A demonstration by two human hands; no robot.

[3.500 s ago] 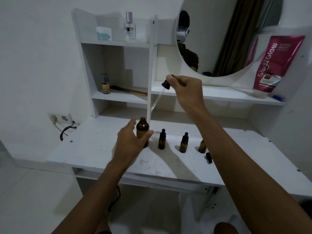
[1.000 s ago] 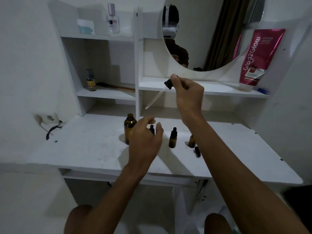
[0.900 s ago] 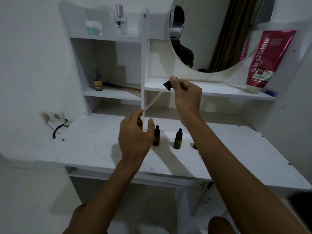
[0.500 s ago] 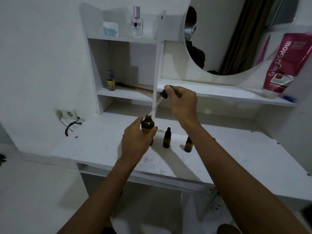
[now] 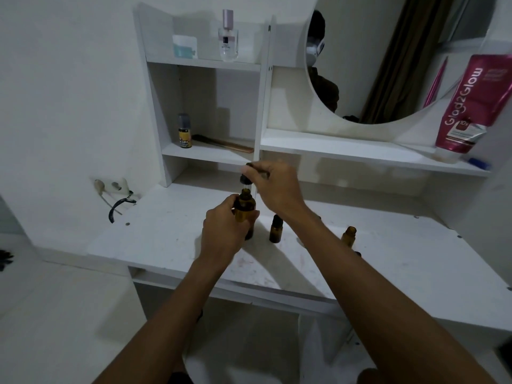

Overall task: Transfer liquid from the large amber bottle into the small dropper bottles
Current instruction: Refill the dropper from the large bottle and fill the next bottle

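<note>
The large amber bottle [image 5: 245, 206] stands on the white vanity table [image 5: 166, 231], with my left hand [image 5: 225, 231] wrapped around its body. My right hand [image 5: 274, 187] pinches the black bulb of the dropper [image 5: 246, 180] straight above the bottle's neck, and its glass tube goes down into the bottle. To the right stands a small amber dropper bottle [image 5: 276, 229] with a black cap. An uncapped small amber bottle [image 5: 348, 236] shows past my right forearm, which hides another small bottle.
A shelf unit rises behind the table with a perfume bottle [image 5: 228, 37], a white jar [image 5: 184, 46], a small yellow-labelled bottle [image 5: 185, 131] and a comb [image 5: 221, 142]. A round mirror [image 5: 388, 51] and a pink tube [image 5: 471, 106] are at the right. A wall socket with cable [image 5: 115, 189] is at the left.
My right hand has lowered the dropper from a slant above the bottle to upright in its neck. My left hand came back to grip the large bottle.
</note>
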